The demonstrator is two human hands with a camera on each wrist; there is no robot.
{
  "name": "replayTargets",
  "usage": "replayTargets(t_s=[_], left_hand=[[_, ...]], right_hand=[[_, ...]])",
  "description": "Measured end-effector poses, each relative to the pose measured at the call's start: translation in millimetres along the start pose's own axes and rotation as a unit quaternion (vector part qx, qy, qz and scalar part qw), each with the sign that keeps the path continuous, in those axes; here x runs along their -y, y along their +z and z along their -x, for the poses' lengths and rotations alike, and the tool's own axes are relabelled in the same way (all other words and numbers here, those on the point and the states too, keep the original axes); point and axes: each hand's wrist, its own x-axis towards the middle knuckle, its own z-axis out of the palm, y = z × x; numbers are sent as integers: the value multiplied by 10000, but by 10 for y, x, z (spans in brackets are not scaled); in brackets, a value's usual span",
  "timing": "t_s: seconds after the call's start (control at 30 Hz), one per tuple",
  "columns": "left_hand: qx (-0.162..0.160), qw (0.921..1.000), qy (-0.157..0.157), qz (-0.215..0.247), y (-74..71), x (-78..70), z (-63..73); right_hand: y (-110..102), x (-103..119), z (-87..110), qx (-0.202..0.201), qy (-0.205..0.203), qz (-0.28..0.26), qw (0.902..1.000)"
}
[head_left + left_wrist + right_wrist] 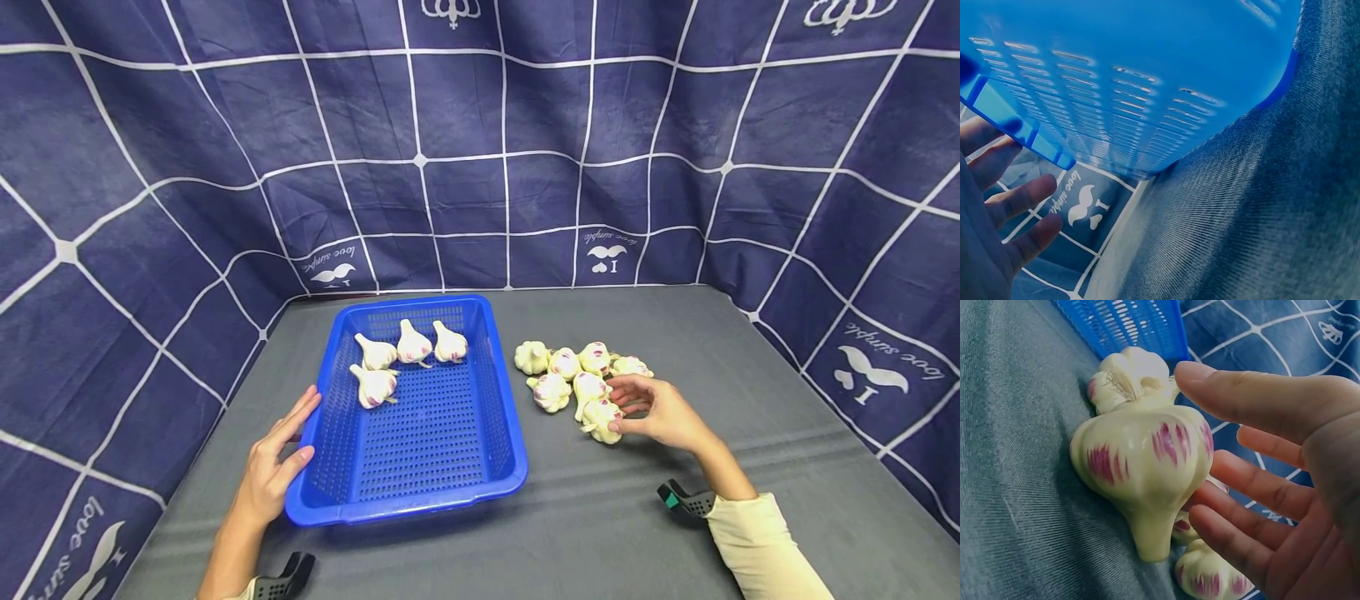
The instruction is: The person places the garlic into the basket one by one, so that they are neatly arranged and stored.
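Note:
My left hand (268, 471) rests at the left rim of a blue plastic basket (408, 507), its fingers extended and spread. In the left wrist view, those fingers (1035, 194) lie along the basket's edge. Several white garlic bulbs with purple streaks (412, 343) lie inside, toward the back. Right of the basket, my right hand (663, 412) reaches around the nearest bulb (602, 421) of a loose group, thumb in front and fingers behind. The right wrist view shows the thumb and loosely bent fingers apart beside a garlic bulb (1141, 450).
More garlic bulbs (551, 392) lie clustered behind and left of the right hand on the grey cloth-covered table (585, 533). A blue curtain with white grid lines (465, 192) stands around the back and sides. Both wrists wear dark straps (693, 502).

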Motion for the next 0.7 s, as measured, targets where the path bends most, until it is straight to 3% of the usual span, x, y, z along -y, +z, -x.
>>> replayTargets(t_s=[0.3, 0.7], left_hand=[[-76, 9999, 148, 47, 3, -13, -18], [-61, 9998, 51, 160, 0, 7, -11]], right_hand=[[-1, -72, 56, 170, -99, 547, 9983], [-1, -116, 111, 350, -112, 1160, 9926]])
